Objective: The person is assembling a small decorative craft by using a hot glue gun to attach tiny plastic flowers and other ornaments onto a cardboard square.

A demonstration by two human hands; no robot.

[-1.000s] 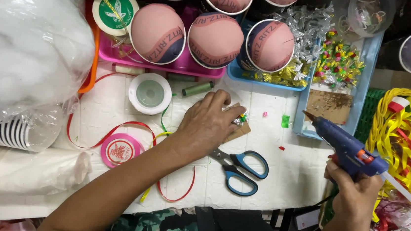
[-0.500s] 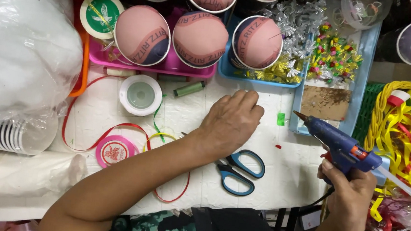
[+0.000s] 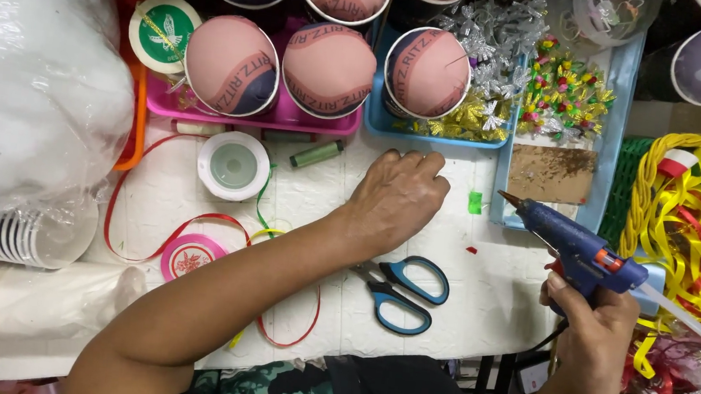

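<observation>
Since a moment ago, the left hand point(image 3: 397, 197) is sliding up the tabletop point(image 3: 494, 298) toward the blue tray point(image 3: 619, 119), fingers curled palm-down; whether its grip is pinching anything I cannot tell. Right hand point(image 3: 589, 315) is wrapping its grip tight around the blue glue gun point(image 3: 579, 242), nozzle pointing left toward the other hand, as if kept ready. Blue-handled scissors point(image 3: 402, 288) are lying just below the left wrist, with a red ribbon point(image 3: 195, 230) looping nearby
</observation>
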